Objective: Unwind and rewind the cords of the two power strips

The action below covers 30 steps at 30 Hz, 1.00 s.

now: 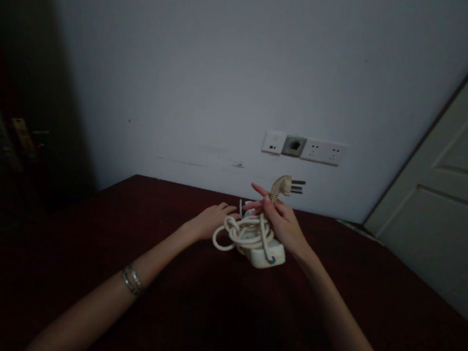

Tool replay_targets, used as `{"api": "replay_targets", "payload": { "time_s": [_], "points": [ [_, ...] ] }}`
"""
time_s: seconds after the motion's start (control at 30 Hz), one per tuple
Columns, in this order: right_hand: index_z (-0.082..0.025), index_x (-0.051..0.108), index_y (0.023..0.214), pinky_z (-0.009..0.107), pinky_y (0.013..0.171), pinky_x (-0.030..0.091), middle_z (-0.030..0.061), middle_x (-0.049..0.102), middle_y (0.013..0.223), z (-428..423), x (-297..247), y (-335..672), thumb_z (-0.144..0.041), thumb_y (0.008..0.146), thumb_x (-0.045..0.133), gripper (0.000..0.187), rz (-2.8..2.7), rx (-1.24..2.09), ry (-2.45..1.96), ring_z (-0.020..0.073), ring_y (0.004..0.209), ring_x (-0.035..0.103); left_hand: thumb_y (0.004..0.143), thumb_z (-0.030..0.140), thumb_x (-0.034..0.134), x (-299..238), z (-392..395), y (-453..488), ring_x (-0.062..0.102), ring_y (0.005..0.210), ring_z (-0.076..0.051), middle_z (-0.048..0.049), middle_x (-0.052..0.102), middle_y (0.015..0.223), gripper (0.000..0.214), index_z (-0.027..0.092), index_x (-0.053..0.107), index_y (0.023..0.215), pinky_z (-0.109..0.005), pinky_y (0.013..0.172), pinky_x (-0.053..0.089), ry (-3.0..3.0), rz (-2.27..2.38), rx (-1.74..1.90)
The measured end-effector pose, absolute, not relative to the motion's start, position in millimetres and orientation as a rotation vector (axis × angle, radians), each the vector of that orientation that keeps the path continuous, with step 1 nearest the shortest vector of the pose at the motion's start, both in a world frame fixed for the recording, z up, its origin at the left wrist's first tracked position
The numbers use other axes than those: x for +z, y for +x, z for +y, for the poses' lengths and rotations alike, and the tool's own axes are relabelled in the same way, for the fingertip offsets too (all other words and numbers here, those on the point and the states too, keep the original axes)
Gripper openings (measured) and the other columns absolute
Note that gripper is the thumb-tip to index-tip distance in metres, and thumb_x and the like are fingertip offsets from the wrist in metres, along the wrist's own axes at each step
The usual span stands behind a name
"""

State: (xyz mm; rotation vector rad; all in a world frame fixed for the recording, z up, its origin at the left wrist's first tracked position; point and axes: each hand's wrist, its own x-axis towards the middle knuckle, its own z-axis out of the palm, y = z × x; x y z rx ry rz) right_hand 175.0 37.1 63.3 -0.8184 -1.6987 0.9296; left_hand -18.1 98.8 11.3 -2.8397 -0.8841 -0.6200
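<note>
A white power strip (265, 256) sits on the dark red table, its white cord (234, 231) wound and knotted around it. My right hand (283, 220) pinches the cord just below the plug (282, 186), whose metal prongs point right. The index finger of that hand sticks out to the left. My left hand (212, 220) lies at the left side of the bundle, fingers stretched toward the far end of the strip. Its fingertips are partly hidden behind the cord loops, and whether they press on the strip is unclear.
On the white wall behind are a double socket plate (323, 151), a dark grey socket (293, 145) and a small white plate (274, 142). A dark table (150, 205) reaches the wall. A pale panelled door (448, 222) stands right; a door handle (22, 136) shows left.
</note>
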Motion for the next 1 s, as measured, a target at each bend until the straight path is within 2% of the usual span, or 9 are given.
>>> {"api": "replay_targets", "payload": {
  "time_s": [0.1,0.2,0.3,0.4,0.53,0.63,0.77,0.87,1.0],
  "points": [
    [-0.017,0.072,0.087,0.028,0.06,0.047,0.0109,0.055,0.124,37,63,172,-0.05,0.086,0.042,0.044,-1.708,0.843,-0.841,0.0134,0.068,0.059,0.083,0.027,0.049,32,92,-23,0.056,0.094,-0.019,-0.0096,0.063,0.103,0.023,0.015,0.061,0.1,-0.034,0.082,0.043,-2.896,-1.163,-1.022],
    [-0.017,0.071,0.079,0.03,0.062,0.047,0.0076,0.047,0.134,37,60,168,-0.049,0.085,0.045,0.041,-1.676,0.737,-0.873,0.0137,0.069,0.059,0.088,0.036,0.041,57,71,-22,0.058,0.084,-0.016,-0.0084,0.065,0.091,0.033,0.012,0.062,0.093,-0.03,0.077,0.045,-3.02,-1.304,-1.373],
    [-0.018,0.07,0.082,0.031,0.067,0.047,0.008,0.059,0.119,38,57,166,-0.049,0.083,0.047,0.038,-1.642,0.652,-0.927,0.0174,0.076,0.061,0.088,0.045,0.037,74,44,-17,0.057,0.077,-0.014,-0.0073,0.064,0.091,0.042,0.013,0.06,0.099,-0.025,0.067,0.045,-3.475,-1.181,-1.055],
    [-0.019,0.069,0.084,0.033,0.071,0.047,0.0088,0.066,0.103,37,56,166,-0.048,0.083,0.049,0.036,-1.652,0.639,-0.948,0.0217,0.085,0.061,0.081,0.049,0.049,77,30,-12,0.056,0.078,-0.015,-0.0081,0.062,0.095,0.045,0.013,0.056,0.108,-0.024,0.065,0.044,-3.59,-1.179,-0.834],
    [-0.017,0.07,0.084,0.033,0.07,0.048,0.0098,0.066,0.104,33,59,166,-0.046,0.083,0.05,0.035,-1.648,0.681,-0.906,0.0214,0.084,0.062,0.07,0.047,0.063,72,33,-10,0.056,0.078,-0.016,-0.0091,0.061,0.094,0.054,0.011,0.053,0.109,-0.025,0.063,0.044,-3.524,-1.414,-1.003],
    [-0.016,0.069,0.095,0.032,0.068,0.049,0.0102,0.067,0.098,33,59,165,-0.044,0.081,0.054,0.035,-1.645,0.827,-0.86,0.0194,0.079,0.063,0.065,0.043,0.069,72,38,-10,0.055,0.071,-0.014,-0.0091,0.061,0.089,0.058,0.008,0.053,0.109,-0.024,0.059,0.043,-3.568,-1.547,-1.033],
    [-0.016,0.063,0.112,0.033,0.067,0.05,0.0091,0.069,0.088,37,53,166,-0.043,0.078,0.058,0.044,-1.627,0.962,-0.845,0.0176,0.072,0.063,0.067,0.044,0.067,74,35,-11,0.055,0.07,-0.014,-0.0089,0.062,0.089,0.05,0.01,0.058,0.103,-0.024,0.059,0.042,-3.597,-1.543,-0.955],
    [-0.017,0.063,0.113,0.034,0.071,0.05,0.0091,0.069,0.093,40,50,167,-0.042,0.079,0.058,0.042,-1.691,0.901,-0.829,0.018,0.076,0.063,0.073,0.049,0.058,75,32,-13,0.056,0.072,-0.014,-0.0087,0.063,0.091,0.046,0.011,0.061,0.099,-0.023,0.06,0.042,-3.593,-1.457,-0.895],
    [-0.018,0.065,0.109,0.034,0.071,0.051,0.0085,0.069,0.093,37,53,168,-0.041,0.08,0.057,0.039,-1.776,0.848,-0.819,0.0183,0.076,0.063,0.074,0.053,0.055,73,35,-18,0.052,0.062,-0.011,-0.0065,0.063,0.08,0.048,0.01,0.063,0.092,-0.021,0.052,0.036,-3.526,-1.568,-0.772]
  ]
}}
